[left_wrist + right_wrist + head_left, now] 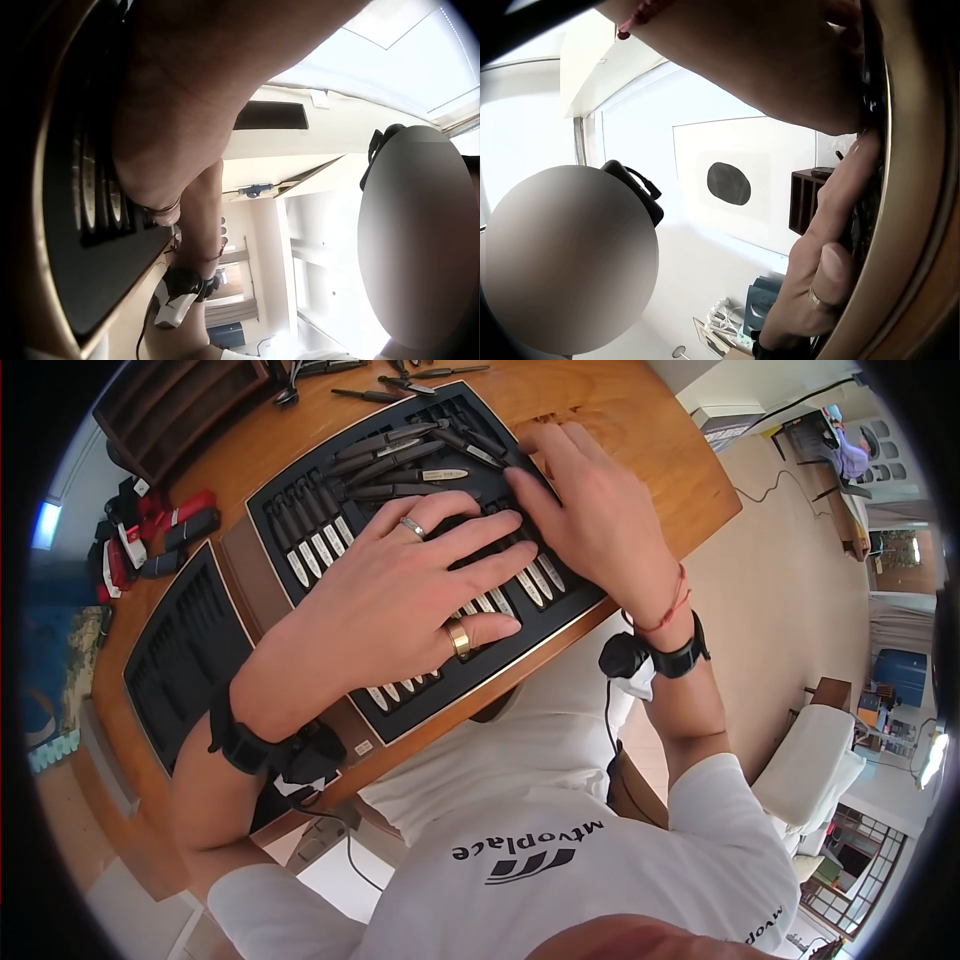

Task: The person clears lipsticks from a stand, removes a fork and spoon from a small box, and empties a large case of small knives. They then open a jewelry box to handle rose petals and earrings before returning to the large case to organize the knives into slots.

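Note:
A dark tray (560, 582) in a brown case holds rows of slim dark pieces with silver, printed ends (310, 558), like cutlery. More of these pieces (395, 458) lie loose and overlapping across its far part. My left hand (385, 595), with two rings, spreads over the middle of the tray. Its fingertips reach the right-hand row (540, 582). My right hand (600, 510) is over the tray's right edge, fingers bent, thumb tip beside the loose pieces. I cannot tell whether it pinches one. In the left wrist view, silver ends (90, 199) show below the left palm.
The other half of the case (190, 650), with a slotted dark lining, lies to the left. Beyond stands a brown wooden compartment tray (170, 415). Several dark pieces (405, 385) lie on the wooden table (640, 420). Red and black packets (180, 520) are piled at the left edge.

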Motion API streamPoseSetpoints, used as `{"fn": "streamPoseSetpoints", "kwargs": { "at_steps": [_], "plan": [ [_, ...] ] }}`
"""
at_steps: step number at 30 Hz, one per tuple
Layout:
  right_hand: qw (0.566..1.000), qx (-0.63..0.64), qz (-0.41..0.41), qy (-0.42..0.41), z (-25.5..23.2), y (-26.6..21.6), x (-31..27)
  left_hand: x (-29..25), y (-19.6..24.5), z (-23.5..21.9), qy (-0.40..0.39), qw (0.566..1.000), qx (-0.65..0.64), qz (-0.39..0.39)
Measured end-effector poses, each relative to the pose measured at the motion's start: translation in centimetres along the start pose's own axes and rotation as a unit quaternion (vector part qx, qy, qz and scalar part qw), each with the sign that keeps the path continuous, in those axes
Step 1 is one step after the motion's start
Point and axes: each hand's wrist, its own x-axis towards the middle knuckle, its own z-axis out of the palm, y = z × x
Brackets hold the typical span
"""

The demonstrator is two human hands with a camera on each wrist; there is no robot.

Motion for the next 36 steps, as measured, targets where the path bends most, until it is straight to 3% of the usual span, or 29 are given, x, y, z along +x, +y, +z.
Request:
{"fn": "streamPoseSetpoints", "kwargs": {
  "at_steps": [8, 11, 17, 19, 24, 31, 33, 36],
  "plan": [
    [0.998, 0.054, 0.026, -0.024, -2.0, 0.4, -1.4, -0.2, -0.2, 0.2, 0.013, 1.000, -0.019, 0.002],
    [0.990, 0.115, 0.079, 0.017, -3.2, -0.9, -4.0, -0.3, -0.4, 0.3, 0.018, 1.000, -0.025, -0.003],
    [0.989, 0.096, -0.086, 0.078, -2.1, -0.7, -7.3, 0.1, -0.4, 0.2, 0.034, 0.999, -0.037, -0.017],
    [0.990, 0.085, -0.084, 0.073, -2.0, -0.8, -7.6, 0.2, -0.2, 0.0, 0.018, 0.999, -0.026, -0.012],
    [0.977, 0.110, -0.096, 0.156, -1.2, -0.8, -8.4, 0.3, -0.3, -0.1, 0.017, 0.999, -0.027, -0.012],
    [0.988, 0.101, -0.100, 0.057, -2.4, -0.2, -7.9, 0.3, -0.3, 0.0, 0.014, 1.000, -0.014, -0.002],
    [0.991, 0.110, -0.078, -0.011, -3.4, -0.8, -8.1, 0.3, -0.4, 0.1, 0.008, 1.000, -0.004, 0.003],
    [0.995, 0.087, -0.027, -0.030, -4.0, -1.8, -9.1, 0.1, -0.5, 0.1, -0.001, 1.000, 0.000, 0.000]
  ]
}}
